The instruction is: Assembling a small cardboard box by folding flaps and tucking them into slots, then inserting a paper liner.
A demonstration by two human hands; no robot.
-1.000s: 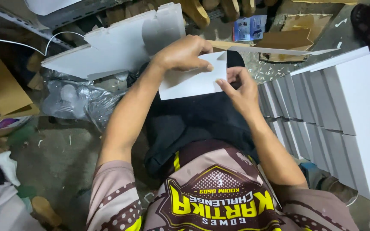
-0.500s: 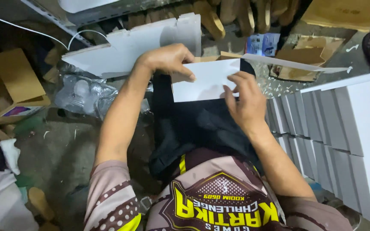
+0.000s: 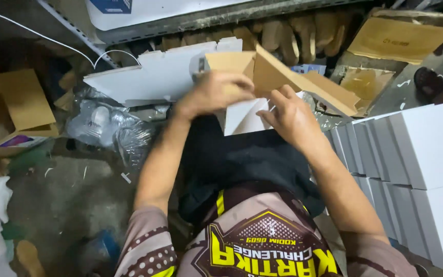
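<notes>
Cluttered floor, finished white boxes (image 3: pixel 426 154) stacked beside me.
The flat sheet is now half-raised: my left hand (image 3: pixel 216 92) and right hand (image 3: pixel 288 115) pinch the cardboard box blank (image 3: pixel 273 77), folding.

the folded card sheet (image 3: pixel 278 82) is brown on one face, white on the other. stacked boxes (image 3: pixel 426 149) are plain white. the shirt (image 3: pixel 262 246) is tan with dark dotted sleeves (yellow lettering across the chest).
</notes>
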